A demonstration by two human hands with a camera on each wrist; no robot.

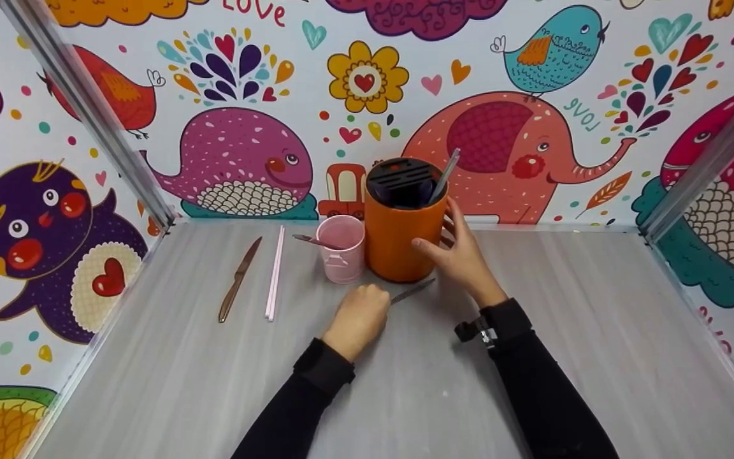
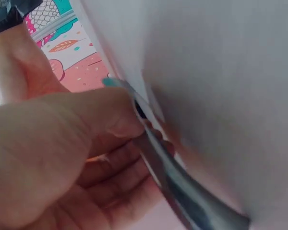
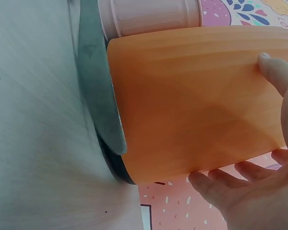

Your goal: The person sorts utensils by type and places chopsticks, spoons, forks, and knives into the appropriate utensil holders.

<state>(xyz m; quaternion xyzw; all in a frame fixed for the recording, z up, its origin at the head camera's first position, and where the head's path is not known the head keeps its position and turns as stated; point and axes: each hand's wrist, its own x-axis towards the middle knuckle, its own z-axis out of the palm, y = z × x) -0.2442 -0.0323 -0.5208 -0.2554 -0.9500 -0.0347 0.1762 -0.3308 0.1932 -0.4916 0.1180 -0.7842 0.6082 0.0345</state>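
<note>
- Head: the left hand (image 1: 357, 322) grips a grey knife (image 1: 413, 290) just in front of an orange holder (image 1: 403, 245); the right hand (image 1: 467, 260) clasps the holder's side, and a pink cup (image 1: 345, 262) stands beside it.
- Left wrist: the left hand pinches the knife between thumb and fingers.
- Right wrist: the knife lies across the holder's base; contact unclear.

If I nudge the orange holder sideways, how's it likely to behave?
The orange holder looks stiff: its wall shows no dent under the right hand. Pushed near the top, it could tip, being taller than wide. Its smooth-looking side may be a little slippery.
</note>
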